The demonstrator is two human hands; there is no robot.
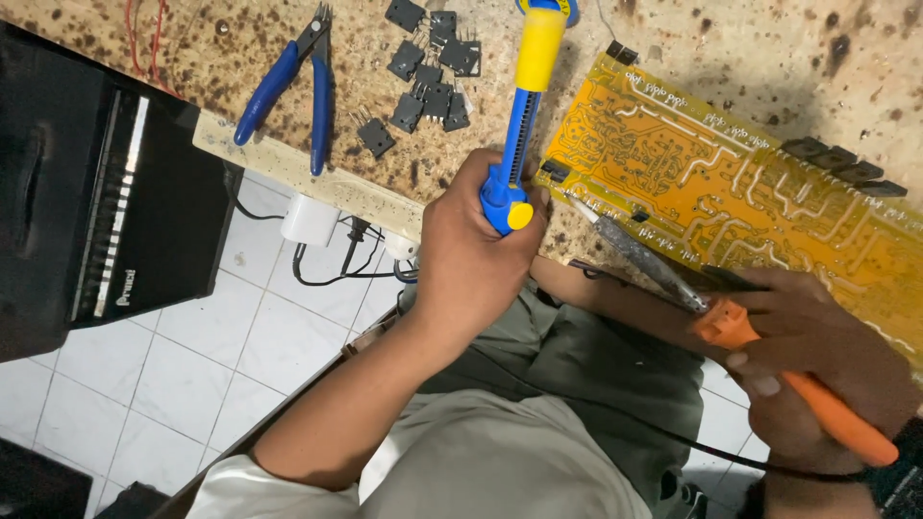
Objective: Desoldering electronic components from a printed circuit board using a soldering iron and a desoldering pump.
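My left hand (471,259) is closed around a blue and yellow desoldering pump (527,106), held upright with its lower end at the near corner of a yellow circuit board (731,183). My right hand (817,356) grips the orange handle of a soldering iron (827,413). The iron's metal shaft slants up and left, and its tip (586,210) rests on the board's edge just right of the pump. The board lies solder side up on a spotted wooden bench (240,48).
Blue-handled cutters (288,82) lie on the bench at the left. Several loose black flat components (428,72) are scattered beside them. More black parts (846,163) line the board's far edge. A black box (87,192), a white adapter (310,219) and cables sit beside the bench over white floor tiles.
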